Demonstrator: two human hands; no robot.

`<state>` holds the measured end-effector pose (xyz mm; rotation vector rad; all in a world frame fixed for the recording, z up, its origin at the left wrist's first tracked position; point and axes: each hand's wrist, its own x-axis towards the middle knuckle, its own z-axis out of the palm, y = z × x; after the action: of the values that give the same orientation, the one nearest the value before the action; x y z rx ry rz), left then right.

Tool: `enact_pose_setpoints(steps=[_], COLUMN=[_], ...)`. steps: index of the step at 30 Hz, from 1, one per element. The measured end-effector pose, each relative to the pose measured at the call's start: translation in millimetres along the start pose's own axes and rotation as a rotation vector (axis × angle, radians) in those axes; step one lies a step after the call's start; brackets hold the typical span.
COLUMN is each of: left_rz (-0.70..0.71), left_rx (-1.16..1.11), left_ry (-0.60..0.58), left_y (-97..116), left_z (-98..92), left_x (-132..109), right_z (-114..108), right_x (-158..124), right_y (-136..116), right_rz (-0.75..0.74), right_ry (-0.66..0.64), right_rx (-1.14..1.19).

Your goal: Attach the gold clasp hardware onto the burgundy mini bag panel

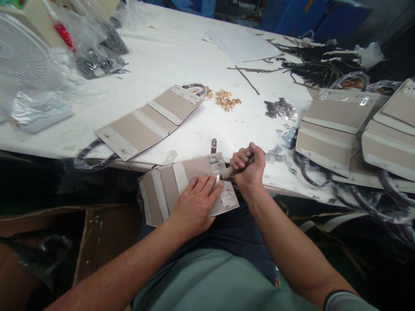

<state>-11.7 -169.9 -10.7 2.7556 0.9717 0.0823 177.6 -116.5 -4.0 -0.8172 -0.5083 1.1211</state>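
A flat beige bag panel [168, 183] with white stripes lies partly on my lap and partly against the table's front edge. My left hand [196, 202] presses flat on it, fingers spread toward a small metal fitting. My right hand [248, 166] is closed around a grey-handled tool [231, 171] whose tip touches the panel just beside my left fingertips. A short dark strap tab [213, 145] sticks up behind the panel.
Another beige panel [147, 121] with dark handles lies on the white table [181, 56]. Gold fittings [227, 100] and silver fittings [279, 109] sit in small heaps. A stack of finished panels [337, 125] is at right, plastic bags [94, 47] at left, a cardboard box [97, 233] below.
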Motion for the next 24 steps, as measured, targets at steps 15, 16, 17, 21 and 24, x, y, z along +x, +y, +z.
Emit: enact_pose_setpoints(steps=[15, 16, 17, 21, 24], left_rz=[-0.039, -0.042, -0.043, -0.053, -0.053], left_rx=[-0.076, -0.081, -0.085, -0.118, -0.163], left_ry=[0.154, 0.167, 0.179, 0.206, 0.210], left_y=[4.0, 4.3, 4.6, 5.6, 5.4], left_z=[7.2, 9.0, 10.4, 10.8, 7.9], left_x=[-8.9, -10.0, -10.8, -11.4, -10.7], right_z=[37.0, 38.7, 41.0, 53.8, 60.2], right_x=[-15.5, -15.5, -15.9, -20.4, -22.8], right_y=[-2.5, -5.1, -7.5, -12.7, -11.7], right_rz=[-0.080, -0.080, -0.080, -0.114, -0.158], right_ry=[-0.402, -0.416, -0.430, -0.616, -0.804], right_rx=[-0.637, -0.637, -0.633, -0.731, -0.856])
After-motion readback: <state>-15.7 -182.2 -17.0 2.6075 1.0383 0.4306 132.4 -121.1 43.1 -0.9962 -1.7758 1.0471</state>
